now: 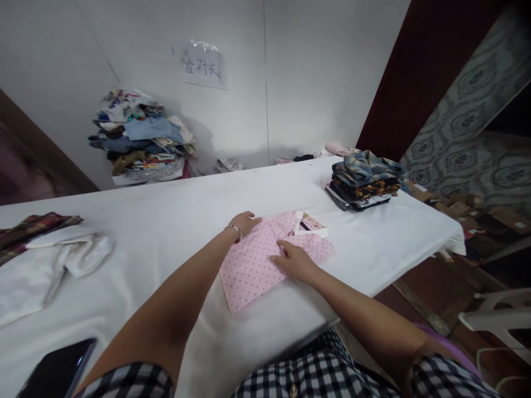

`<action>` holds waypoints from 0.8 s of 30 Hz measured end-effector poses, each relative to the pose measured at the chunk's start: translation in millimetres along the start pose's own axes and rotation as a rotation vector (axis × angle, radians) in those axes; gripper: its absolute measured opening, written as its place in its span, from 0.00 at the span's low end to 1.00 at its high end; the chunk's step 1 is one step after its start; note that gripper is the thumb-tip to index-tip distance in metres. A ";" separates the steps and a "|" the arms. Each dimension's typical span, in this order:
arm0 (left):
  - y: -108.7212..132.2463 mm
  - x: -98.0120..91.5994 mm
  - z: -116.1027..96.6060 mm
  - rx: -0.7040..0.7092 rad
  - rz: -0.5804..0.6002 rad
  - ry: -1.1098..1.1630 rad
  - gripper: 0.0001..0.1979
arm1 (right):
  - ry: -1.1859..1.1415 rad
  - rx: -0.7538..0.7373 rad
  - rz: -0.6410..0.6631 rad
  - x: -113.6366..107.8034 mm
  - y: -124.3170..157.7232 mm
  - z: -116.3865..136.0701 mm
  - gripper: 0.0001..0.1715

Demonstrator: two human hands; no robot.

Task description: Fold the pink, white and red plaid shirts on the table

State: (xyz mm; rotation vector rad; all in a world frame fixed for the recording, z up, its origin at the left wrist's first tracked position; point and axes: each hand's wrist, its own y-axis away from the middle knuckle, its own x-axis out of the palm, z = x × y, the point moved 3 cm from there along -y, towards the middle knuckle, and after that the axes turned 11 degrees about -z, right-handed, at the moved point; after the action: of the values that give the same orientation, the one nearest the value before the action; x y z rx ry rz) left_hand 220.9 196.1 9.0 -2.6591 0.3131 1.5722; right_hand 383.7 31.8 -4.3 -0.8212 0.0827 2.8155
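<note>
Where the pink shirt (253, 265) lies: on the white cloth (174, 221) of the table, near the front edge, right in front of the person
Shirt's look: soft pink with small dark dots all over, folded into a flat, neat shape, turned at a slant, with one corner pointing toward the person
Collar (316, 232): white along its edge, at the far right end of the shirt, with a bit of pink patterned stuff showing inside it
Left hand (245, 224): reaching far out, palm down, with its fingers on the shirt's far left edge; I cannot tell if they pinch the cloth
Bracelet (237, 232): shiny, round the left wrist
Right hand (296, 264): coming in from the right, resting on the shirt front, thumb and finger spread apart, touching but not squeezing
Arms: both stretched forward, bare below the black and white checked sleeves (133, 381)
Folded stack (367, 179): on the table to the right, well apart from the shirt, with a bluish checked piece on top
Phone (58, 370): dark, lying by the left arm
</note>
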 end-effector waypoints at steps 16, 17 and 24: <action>5.1 7.1 -9.6 0.044 0.073 -0.071 0.37 | -0.434 0.469 0.055 -40.2 46.7 -43.7 0.16; 2.1 9.2 -14.8 0.053 0.086 -0.076 0.38 | -0.539 0.582 0.088 -43.0 56.5 -46.9 0.17; -13.5 14.5 -41.7 0.078 0.168 -0.118 0.38 | -0.897 0.824 0.247 -30.6 72.6 -27.6 0.19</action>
State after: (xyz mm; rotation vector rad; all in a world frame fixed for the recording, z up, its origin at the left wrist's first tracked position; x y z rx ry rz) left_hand 266.3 201.5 15.7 -2.5275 0.5934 1.7155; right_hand 407.9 -47.8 -11.5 0.6469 1.1274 2.6539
